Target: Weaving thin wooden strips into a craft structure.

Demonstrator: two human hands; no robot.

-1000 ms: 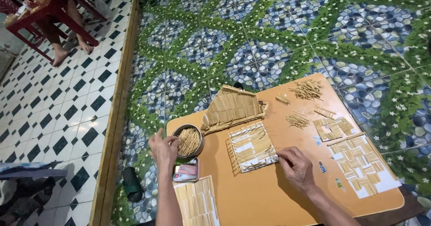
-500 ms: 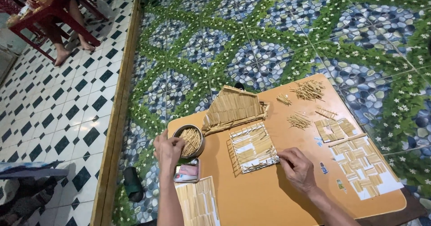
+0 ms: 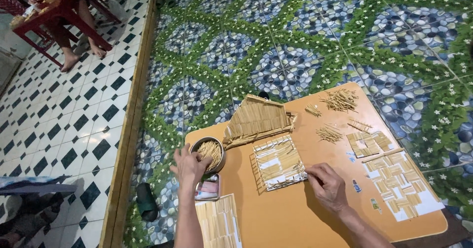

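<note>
My left hand (image 3: 189, 165) rests on the rim of a small round tin (image 3: 209, 152) filled with short wooden sticks, fingers dipping into it. My right hand (image 3: 326, 185) sits at the lower right corner of a square panel of glued sticks on white paper (image 3: 278, 162), fingertips pinched against its edge. Behind the panel lies a roof-shaped piece of sticks (image 3: 257, 119). All of it is on a low orange table (image 3: 295, 218).
Loose stick piles (image 3: 340, 99) and more stick panels on paper (image 3: 399, 181) lie on the right of the table, another panel (image 3: 217, 222) at the front left. A small flat pack (image 3: 208, 187) lies below the tin. A person sits at a red table (image 3: 54, 16) far left.
My right hand has slid left toward the corner of the square panel. My left hand has stayed at the tin.
</note>
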